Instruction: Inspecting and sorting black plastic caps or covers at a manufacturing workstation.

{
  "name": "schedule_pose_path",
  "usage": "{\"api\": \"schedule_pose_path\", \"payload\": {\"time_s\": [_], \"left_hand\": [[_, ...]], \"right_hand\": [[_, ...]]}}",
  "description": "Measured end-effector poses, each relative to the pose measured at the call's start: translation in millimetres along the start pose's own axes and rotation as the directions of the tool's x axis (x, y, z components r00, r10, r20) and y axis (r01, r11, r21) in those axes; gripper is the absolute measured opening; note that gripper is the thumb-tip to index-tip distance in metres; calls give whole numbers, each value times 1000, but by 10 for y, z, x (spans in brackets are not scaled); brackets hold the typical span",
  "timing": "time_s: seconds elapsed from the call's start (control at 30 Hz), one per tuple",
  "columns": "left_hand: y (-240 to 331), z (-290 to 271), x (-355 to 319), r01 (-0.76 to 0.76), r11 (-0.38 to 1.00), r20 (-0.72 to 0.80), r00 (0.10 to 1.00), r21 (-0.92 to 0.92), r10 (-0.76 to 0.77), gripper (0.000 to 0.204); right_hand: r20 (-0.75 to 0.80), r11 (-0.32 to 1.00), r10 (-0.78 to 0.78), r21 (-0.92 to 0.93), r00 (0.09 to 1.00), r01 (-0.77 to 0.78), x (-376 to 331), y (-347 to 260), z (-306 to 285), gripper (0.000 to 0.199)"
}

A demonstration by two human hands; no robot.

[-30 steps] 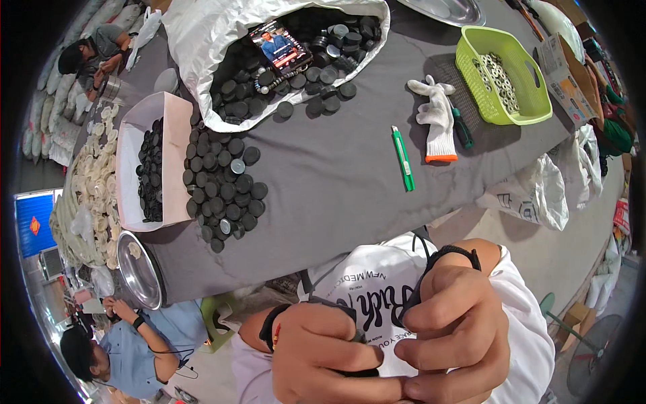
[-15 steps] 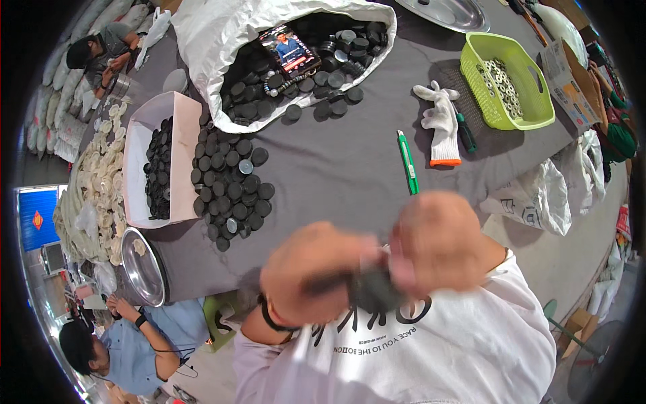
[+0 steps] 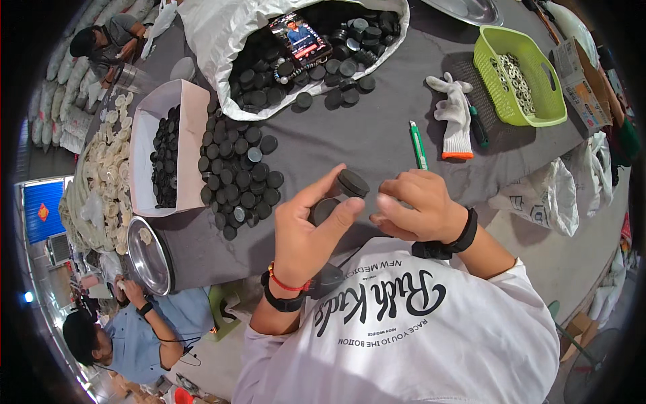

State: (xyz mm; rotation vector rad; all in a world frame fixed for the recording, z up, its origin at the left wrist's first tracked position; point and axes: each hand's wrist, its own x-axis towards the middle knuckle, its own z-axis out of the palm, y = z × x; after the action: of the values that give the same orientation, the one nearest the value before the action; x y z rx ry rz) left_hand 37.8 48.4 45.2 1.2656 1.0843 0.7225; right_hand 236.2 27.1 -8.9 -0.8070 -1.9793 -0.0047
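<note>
My left hand (image 3: 299, 236) grips a round black cap (image 3: 353, 183) between fingertips and thumb, tilted up above the table's near edge. A second black cap (image 3: 324, 211) sits in the curl of the same hand. Close by on the right, my right hand (image 3: 420, 209) has its fingers curled and pressed together, apart from the cap; whatever they may hold is hidden. By my left wrist, in front of my shirt, is a dark rounded object (image 3: 326, 281) I cannot make out clearly. A loose pile of black caps (image 3: 242, 175) lies on the table to the left.
A white sack (image 3: 208, 40) spills black caps, a phone (image 3: 299, 39) on top. Around stand a pink-white box (image 3: 192, 148) of small black parts, a steel dish (image 3: 165, 269), a green cutter (image 3: 418, 145), a glove (image 3: 454, 118) and a green basket (image 3: 481, 74) of rings. Two people sit at left.
Both hands were blurred close together in front of my shirt. Now they are apart and farther forward, the left one holding a cap up. The whole view has shifted slightly.
</note>
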Motion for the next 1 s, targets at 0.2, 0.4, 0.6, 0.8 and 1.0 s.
{"api": "schedule_pose_path", "payload": {"time_s": [0.2,0.4,0.6,0.8,1.0], "left_hand": [[-12,-24,-40,23,999,-48,999,28,-21,48],[-50,-26,-45,1,998,-48,999,61,2,49],[-68,-40,-44,-20,995,-41,999,95,24,49],[-504,-367,76,99,981,-118,986,-166,-120,36],[-812,-793,158,14,748,-373,860,-664,-347,41]], "right_hand": [[134,1000,18,-26,991,-14,-152,-1,-103,31],[99,1000,12,-22,995,-10,-129,-17,-58,34],[113,999,37,-15,993,-35,-136,-11,-53,32],[333,923,384,-106,861,-371,-324,225,135,18],[270,746,656,-372,705,-552,-161,1099,347,32]]}}
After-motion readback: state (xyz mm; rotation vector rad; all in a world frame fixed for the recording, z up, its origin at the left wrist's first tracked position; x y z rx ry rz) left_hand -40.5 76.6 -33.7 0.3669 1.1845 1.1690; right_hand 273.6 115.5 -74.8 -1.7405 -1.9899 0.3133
